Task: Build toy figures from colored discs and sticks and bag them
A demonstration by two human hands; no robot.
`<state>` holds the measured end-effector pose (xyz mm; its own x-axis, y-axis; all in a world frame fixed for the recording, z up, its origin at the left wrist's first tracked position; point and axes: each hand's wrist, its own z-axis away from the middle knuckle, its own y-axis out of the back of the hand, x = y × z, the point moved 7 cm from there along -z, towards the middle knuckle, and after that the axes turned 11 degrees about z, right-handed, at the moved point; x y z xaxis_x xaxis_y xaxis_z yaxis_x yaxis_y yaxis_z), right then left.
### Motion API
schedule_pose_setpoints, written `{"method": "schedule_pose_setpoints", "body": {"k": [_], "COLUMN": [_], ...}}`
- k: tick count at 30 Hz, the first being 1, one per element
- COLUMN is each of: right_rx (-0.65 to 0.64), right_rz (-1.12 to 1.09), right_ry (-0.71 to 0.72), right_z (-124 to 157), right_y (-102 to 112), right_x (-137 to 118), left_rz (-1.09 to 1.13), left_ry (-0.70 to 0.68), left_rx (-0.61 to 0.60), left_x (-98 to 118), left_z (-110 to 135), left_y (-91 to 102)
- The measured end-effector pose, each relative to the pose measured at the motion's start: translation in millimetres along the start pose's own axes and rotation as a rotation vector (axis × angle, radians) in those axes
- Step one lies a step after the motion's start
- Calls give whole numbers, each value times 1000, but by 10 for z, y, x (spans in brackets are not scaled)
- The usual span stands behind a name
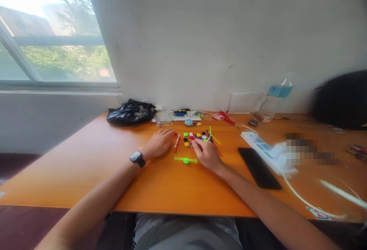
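Note:
My left hand [159,143] lies on the table with its fingers stretched out, beside a red disc [174,133]. A pale stick and a red stick [177,145] lie just right of its fingertips. My right hand [208,153] is closed in a pinch over the small coloured discs; whatever is between its fingertips is too small to make out. Between the hands and nearer to me sits a bright green disc [186,160] with a blurred yellow-green bar across it. Among the several discs are a green one [185,134] and a yellow one [187,144]. Yellow-green sticks [214,137] lie beyond my right hand.
A black plastic bag [130,113] stands at the back left, with a small round tin [188,122] farther right. On the right are a dark phone [259,168], a white power strip [265,151] with cables, a clear bottle [272,103] and a red-handled tool [228,117].

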<state>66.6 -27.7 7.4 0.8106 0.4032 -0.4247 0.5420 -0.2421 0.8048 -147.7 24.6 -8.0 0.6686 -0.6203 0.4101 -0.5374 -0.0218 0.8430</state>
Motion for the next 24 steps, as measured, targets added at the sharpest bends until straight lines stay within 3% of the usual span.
{"method": "schedule_pose_setpoints", "body": {"k": [4, 9, 16, 24], "right_rx": [-2, -1, -1, -13], "right_rz": [-10, -4, 4, -2], "right_ry": [15, 17, 17, 6], "right_z": [4, 3, -4, -9], "right_y": [-5, -8, -3, -3], "right_x": [-20, -11, -9, -4], "left_rz": [-14, -7, 21, 47], "left_ry": [-2, -24, 73, 20], "left_rx": [-50, -26, 68, 80], "left_x": [78, 116, -46, -46], "left_z": [-15, -25, -18, 9], "left_y": [-7, -3, 7, -19]}}
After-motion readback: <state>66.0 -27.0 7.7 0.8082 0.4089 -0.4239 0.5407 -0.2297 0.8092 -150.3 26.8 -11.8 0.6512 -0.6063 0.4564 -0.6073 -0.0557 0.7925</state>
